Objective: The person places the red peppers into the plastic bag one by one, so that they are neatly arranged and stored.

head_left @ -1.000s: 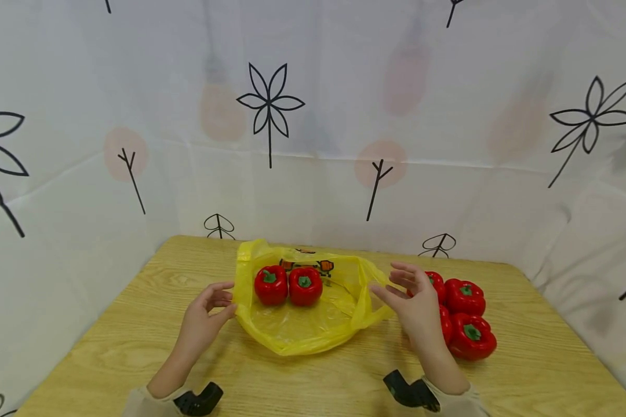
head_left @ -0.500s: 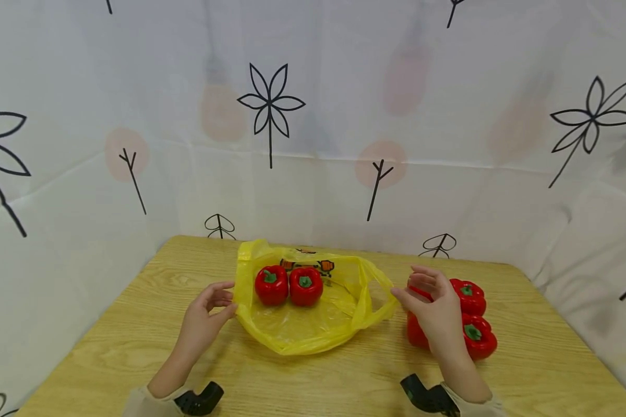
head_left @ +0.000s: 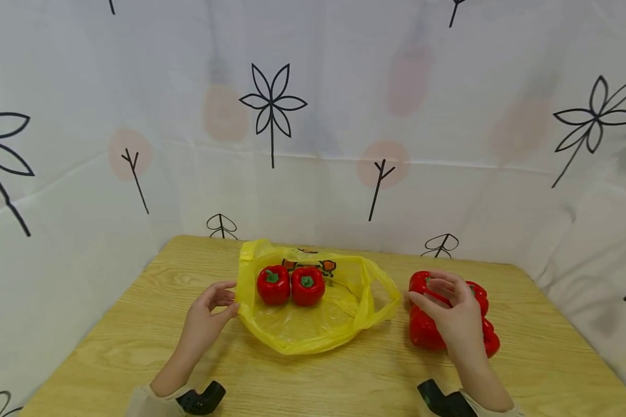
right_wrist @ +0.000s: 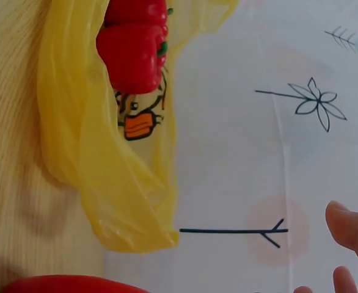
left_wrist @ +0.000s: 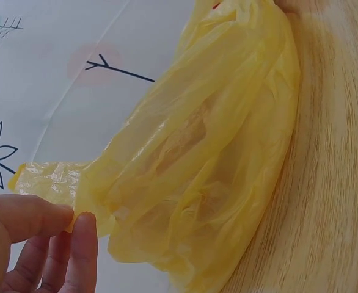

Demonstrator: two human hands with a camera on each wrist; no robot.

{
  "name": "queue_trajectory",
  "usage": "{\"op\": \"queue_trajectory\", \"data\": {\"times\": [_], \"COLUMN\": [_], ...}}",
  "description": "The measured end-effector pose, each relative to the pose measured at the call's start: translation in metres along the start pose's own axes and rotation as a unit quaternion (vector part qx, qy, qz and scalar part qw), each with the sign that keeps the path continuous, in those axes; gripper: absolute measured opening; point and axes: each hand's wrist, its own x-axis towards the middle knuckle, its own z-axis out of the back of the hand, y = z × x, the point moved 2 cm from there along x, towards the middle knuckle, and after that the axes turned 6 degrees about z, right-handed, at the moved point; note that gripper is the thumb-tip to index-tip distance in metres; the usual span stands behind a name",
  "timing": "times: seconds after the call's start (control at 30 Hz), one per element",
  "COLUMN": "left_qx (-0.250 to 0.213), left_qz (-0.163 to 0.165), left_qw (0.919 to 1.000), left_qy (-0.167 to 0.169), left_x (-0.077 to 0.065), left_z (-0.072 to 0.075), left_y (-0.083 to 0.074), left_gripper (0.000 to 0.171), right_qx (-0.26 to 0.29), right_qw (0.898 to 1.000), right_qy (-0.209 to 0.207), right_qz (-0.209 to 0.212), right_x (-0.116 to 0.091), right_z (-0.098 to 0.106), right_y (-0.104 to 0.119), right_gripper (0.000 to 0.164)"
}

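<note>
Leaving yellow bag (head_left: 318, 327), right fingers (head_left: 451, 280) near peppers (head_left: 425, 333)

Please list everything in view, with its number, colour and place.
Table: 1, light wood, low in view
Cloth: 1, white with black drawings, behind table
Bag: 1, yellow, open, on table
Bagged peppers: 2, red, side by side in the bag
Loose peppers: 4 visible, red, right of the bag, partly covered
Sleeves: 2, beige, bottom of view
Wrist devices: 2, black, by the sleeves
Left grip: 1, bare, pinching the bag's edge
Right grip: 1, bare, before loose peppers; contact unclear
</note>
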Motion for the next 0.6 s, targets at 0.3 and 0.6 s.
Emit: {"op": "queue_trajectory", "data": {"times": [0.3, 0.6], "left_qx": [-0.002, -0.007], "left_qz": [0.003, 0.003], "left_qw": [1.0, 1.0], "left_qy": [-0.001, 0.001], "left_x": [0.0, -0.001], "left_z": [0.0, 0.0], "left_y": [0.001, 0.001], "left_gripper": [0.037, 0.037], "right_qx": [-0.004, -0.008], "right_qw": [1.0, 1.0], "right_qy": [-0.005, -0.005], "right_qz": [-0.014, 0.002], "right_x": [0.0, 0.003], "right_z": [0.015, 0.032], "right_y": [-0.011, -0.022], "right_gripper": [0.062, 0.055]}}
